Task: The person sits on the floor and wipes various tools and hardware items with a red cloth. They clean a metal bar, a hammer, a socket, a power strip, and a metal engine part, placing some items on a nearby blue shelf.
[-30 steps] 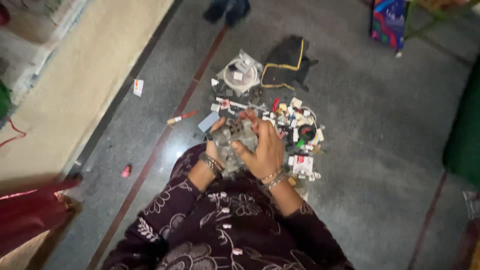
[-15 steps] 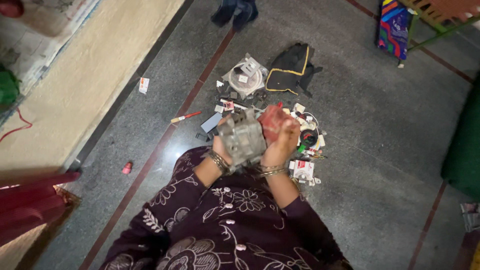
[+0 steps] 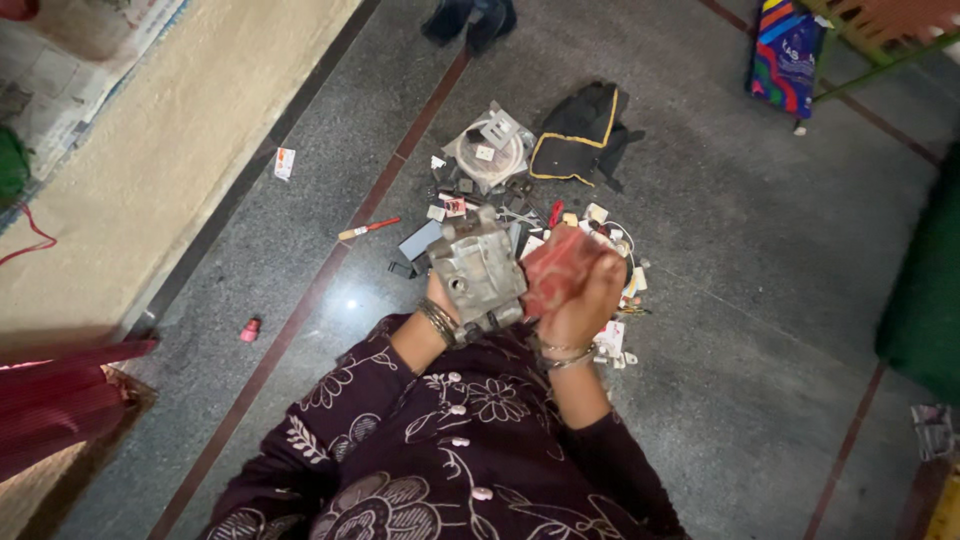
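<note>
My left hand [image 3: 438, 300] grips a chunky grey metal housing [image 3: 480, 268] from below and holds it up over the floor. Beside it, my right hand [image 3: 580, 300] clasps a red, worn block-shaped part [image 3: 556, 268] that touches the housing's right side. Both wrists wear metal bangles and the sleeves are dark purple with a pale flower pattern. Under the hands, a heap of small electrical parts and wires [image 3: 600, 225] lies on the grey stone floor.
A black and yellow bag [image 3: 583, 135] and a clear packet of white parts [image 3: 490, 150] lie beyond the heap. A red-handled screwdriver [image 3: 368, 229], a small red cap [image 3: 250, 329] and a white card [image 3: 284, 162] lie left. Red cloth [image 3: 60, 400] sits lower left, a green cushion [image 3: 925, 300] right.
Both hands have lifted from the heap and come closer to me. The grey housing has turned upward, and the red part now shows in my right hand.
</note>
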